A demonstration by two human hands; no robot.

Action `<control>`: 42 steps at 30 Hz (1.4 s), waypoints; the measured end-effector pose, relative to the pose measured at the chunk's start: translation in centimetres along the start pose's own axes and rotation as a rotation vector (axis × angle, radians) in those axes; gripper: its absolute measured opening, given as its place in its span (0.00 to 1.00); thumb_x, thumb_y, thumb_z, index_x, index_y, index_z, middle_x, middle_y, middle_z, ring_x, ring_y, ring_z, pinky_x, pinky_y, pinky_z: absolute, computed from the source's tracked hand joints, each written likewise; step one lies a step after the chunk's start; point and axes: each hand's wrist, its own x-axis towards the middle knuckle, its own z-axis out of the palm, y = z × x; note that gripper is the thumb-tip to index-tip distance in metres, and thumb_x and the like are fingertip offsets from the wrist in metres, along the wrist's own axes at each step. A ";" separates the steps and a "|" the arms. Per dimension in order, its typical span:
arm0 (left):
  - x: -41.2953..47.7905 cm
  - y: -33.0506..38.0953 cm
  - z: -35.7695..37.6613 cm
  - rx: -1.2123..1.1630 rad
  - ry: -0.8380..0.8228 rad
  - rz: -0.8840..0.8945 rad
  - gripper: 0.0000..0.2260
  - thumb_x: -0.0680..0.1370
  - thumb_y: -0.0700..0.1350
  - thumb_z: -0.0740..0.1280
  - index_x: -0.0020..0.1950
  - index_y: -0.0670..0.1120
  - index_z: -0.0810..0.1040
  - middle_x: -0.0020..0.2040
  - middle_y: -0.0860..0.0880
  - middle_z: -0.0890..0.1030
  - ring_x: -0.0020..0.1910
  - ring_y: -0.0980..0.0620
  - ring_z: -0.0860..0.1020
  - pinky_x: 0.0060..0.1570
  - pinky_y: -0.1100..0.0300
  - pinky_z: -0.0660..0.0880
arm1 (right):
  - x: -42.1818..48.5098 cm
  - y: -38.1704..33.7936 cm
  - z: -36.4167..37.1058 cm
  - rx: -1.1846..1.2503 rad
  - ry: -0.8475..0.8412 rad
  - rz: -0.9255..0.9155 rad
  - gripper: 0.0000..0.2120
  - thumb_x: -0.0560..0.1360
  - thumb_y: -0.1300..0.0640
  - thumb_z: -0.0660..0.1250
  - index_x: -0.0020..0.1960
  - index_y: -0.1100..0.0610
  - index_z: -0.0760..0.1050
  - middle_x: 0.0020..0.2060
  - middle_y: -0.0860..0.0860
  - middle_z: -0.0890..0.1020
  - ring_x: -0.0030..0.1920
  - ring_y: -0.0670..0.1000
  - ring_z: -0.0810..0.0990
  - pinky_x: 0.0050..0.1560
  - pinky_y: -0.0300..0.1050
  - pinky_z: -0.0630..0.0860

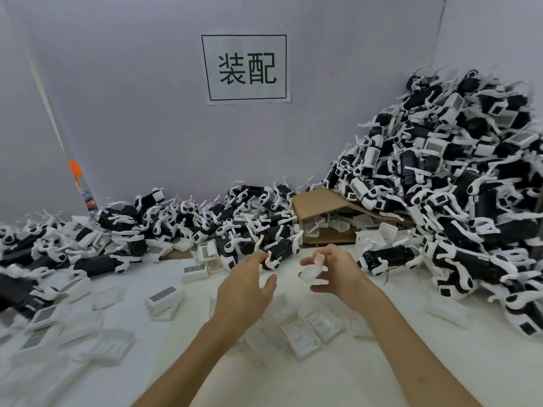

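Observation:
My right hand [335,271] pinches a small white plastic cover [312,271] above the white table [367,374], fingers curled round it. My left hand [246,284] hovers open beside it, fingers spread, its fingertips close to a black-and-white device [279,251] at the edge of the low pile. I cannot tell whether the fingers touch that device. Several loose white covers [299,333] lie on the table under both hands.
A tall heap of black-and-white devices [458,183] fills the right side. A lower heap [164,227] runs along the back wall. A flattened cardboard box [323,207] sits between them. More white covers with barcodes [163,298] are scattered at left. A paper sign [246,68] hangs on the wall.

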 end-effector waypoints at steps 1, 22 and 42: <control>1.0 -0.2 0.0 -0.042 -0.005 -0.037 0.19 0.81 0.52 0.64 0.72 0.54 0.68 0.69 0.57 0.74 0.55 0.54 0.79 0.55 0.52 0.76 | -0.1 0.0 0.0 0.036 -0.042 0.004 0.08 0.79 0.57 0.58 0.43 0.58 0.73 0.48 0.57 0.81 0.41 0.56 0.80 0.36 0.46 0.77; 6.9 0.9 4.5 0.148 -0.089 -0.137 0.09 0.81 0.42 0.65 0.45 0.41 0.80 0.51 0.44 0.76 0.43 0.46 0.77 0.43 0.52 0.75 | 0.7 0.7 0.0 0.089 0.077 -0.141 0.13 0.75 0.66 0.72 0.58 0.66 0.75 0.51 0.61 0.82 0.46 0.56 0.85 0.46 0.44 0.83; 1.5 0.7 1.8 -1.679 -0.053 -0.490 0.14 0.84 0.41 0.57 0.40 0.42 0.75 0.40 0.46 0.82 0.35 0.51 0.76 0.51 0.55 0.75 | 0.3 -0.1 0.3 0.425 -0.117 -0.159 0.12 0.81 0.66 0.62 0.64 0.66 0.74 0.48 0.62 0.84 0.46 0.58 0.86 0.44 0.46 0.84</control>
